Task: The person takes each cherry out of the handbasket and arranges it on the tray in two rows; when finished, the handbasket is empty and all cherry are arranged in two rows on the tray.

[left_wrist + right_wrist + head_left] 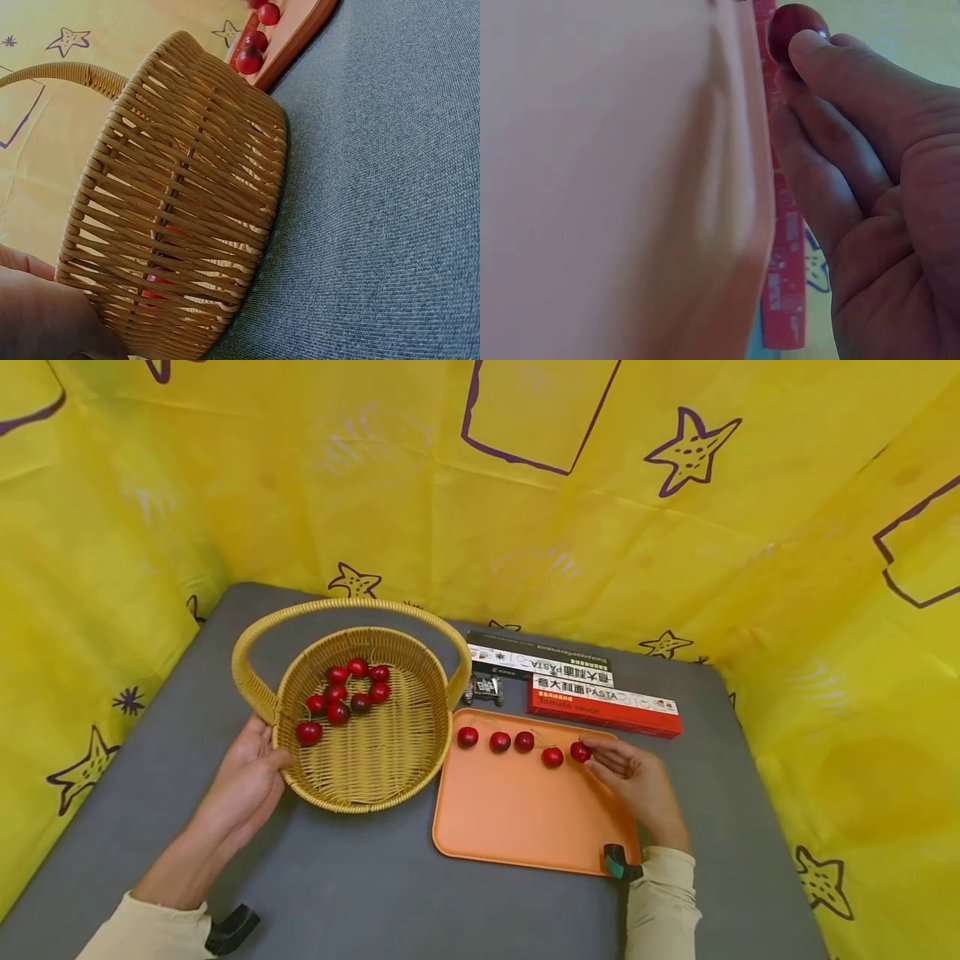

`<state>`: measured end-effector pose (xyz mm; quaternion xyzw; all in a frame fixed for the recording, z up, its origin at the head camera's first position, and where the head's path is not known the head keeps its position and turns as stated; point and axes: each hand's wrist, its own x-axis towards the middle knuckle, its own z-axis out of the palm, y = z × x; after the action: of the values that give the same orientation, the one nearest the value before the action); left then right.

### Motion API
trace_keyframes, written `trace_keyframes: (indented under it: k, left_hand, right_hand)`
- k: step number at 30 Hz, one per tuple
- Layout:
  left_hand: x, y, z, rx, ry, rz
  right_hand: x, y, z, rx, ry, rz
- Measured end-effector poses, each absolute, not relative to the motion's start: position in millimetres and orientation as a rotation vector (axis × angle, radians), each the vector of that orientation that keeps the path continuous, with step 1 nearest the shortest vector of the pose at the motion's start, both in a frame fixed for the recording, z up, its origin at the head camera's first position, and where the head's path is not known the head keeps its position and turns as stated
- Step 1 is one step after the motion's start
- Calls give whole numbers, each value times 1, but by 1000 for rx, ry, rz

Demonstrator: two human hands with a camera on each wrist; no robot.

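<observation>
A round wicker basket [375, 768] with a tall arched handle stands on the left, several red cherries [338, 713] inside it toward the back left. My left hand [251, 772] grips its left rim near the handle's foot; the left wrist view shows the woven side [180, 195] up close. Over the back right of an orange tray [517, 818], my right hand [637, 777] pinches a cherry [793, 31] between thumb and fingers. Several other cherries [524, 742] lie in an uneven row along the tray's back, left of that hand.
Behind the tray lie a red pasta box [600, 714] and a black-and-white pasta box [540, 652]. A small dark metallic object [485, 690] sits between basket and boxes. The grey table [360, 885] is bounded by a yellow patterned cloth [525, 527].
</observation>
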<state>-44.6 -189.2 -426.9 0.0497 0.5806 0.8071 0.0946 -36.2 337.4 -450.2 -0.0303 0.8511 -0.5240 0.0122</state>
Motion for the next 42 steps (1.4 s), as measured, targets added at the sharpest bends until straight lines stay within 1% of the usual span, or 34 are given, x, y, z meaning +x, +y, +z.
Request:
trace_keyframes:
  k: [10, 23, 30, 33, 36, 42]
  left_hand:
    - [-43, -189, -428, 159, 1722, 2398]
    - [-43, -190, -428, 169, 1701, 2423]
    - [-43, -191, -428, 164, 1710, 2421]
    - [-42, -192, -427, 157, 1721, 2407]
    - [-42, -192, -426, 158, 1726, 2392]
    - [-43, -190, -426, 153, 1721, 2385]
  right_hand:
    - [-39, 338, -459, -160, 2621, -1631]
    - [-42, 333, -462, -116, 2577, -1618]
    - [-38, 330, -462, -121, 2583, -1612]
    - [-36, 330, -455, -115, 2657, -1530]
    - [-38, 328, -441, -139, 2747, -1474]
    - [-48, 302, -398, -318, 2786, -1561]
